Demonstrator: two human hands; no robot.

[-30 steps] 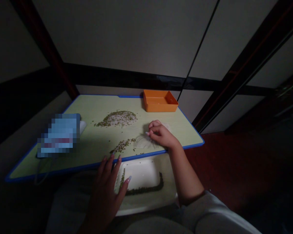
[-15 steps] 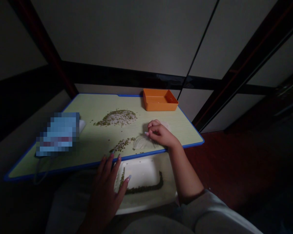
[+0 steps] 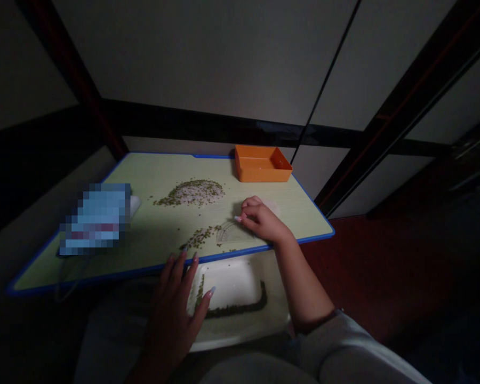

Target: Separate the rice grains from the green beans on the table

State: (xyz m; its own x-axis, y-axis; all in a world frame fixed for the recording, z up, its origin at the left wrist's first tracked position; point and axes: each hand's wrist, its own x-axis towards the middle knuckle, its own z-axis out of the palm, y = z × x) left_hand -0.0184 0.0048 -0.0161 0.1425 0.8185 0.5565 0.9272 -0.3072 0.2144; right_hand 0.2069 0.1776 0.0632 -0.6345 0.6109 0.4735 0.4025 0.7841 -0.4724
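Note:
My right hand (image 3: 262,218) is closed, thumb and fingers pinched on a clear plastic protractor (image 3: 235,232) that lies on the table. Left of the protractor is a small scatter of green beans and pale grains (image 3: 200,237). Beyond it sits a larger mixed pile (image 3: 196,192) of the same. A patch of pale grains (image 3: 272,205) shows just behind my right hand. My left hand (image 3: 178,304) has its fingers spread, over the left side of a white tray (image 3: 240,333). Green beans (image 3: 236,309) line the tray's near side and corners.
An orange open box (image 3: 264,175) stands at the table's back right. A blurred-out light-blue object (image 3: 98,218) lies on the left, with a cord hanging off the edge. The yellow table (image 3: 144,165) has a blue rim and backs onto cabinet panels (image 3: 208,58).
The protractor has shifted slightly left, and its markings look sharper now. My right fingertips have moved a little left too. My left hand has stayed in place.

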